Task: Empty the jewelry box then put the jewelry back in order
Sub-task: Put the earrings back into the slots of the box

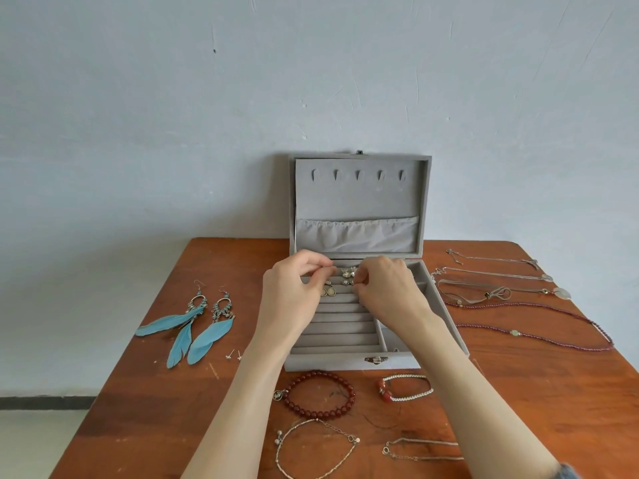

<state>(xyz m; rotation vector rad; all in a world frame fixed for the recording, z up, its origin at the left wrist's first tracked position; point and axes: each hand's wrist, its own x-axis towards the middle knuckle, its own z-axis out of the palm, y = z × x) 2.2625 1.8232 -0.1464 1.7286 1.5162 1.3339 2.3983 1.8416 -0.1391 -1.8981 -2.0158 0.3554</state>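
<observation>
A grey velvet jewelry box (352, 361) stands open at the table's back middle, its lid upright against the wall. Small earrings sit in its far padded rows: a teardrop pair (327, 291) and silver studs (348, 272). My left hand (295, 292) reaches over the far rows, fingers curled and pinching something tiny that I cannot make out. My right hand (387, 288) does the same just right of the studs, fingertips curled onto a small piece there. What each hand pinches is hidden by the fingers.
Blue feather earrings (188, 326) and two tiny studs (233, 354) lie left of the box. Several necklaces (511, 292) spread on the right. A red bead bracelet (320, 395), a pearl bracelet (408, 388) and thin chains (316, 447) lie in front. The table's left edge runs diagonally.
</observation>
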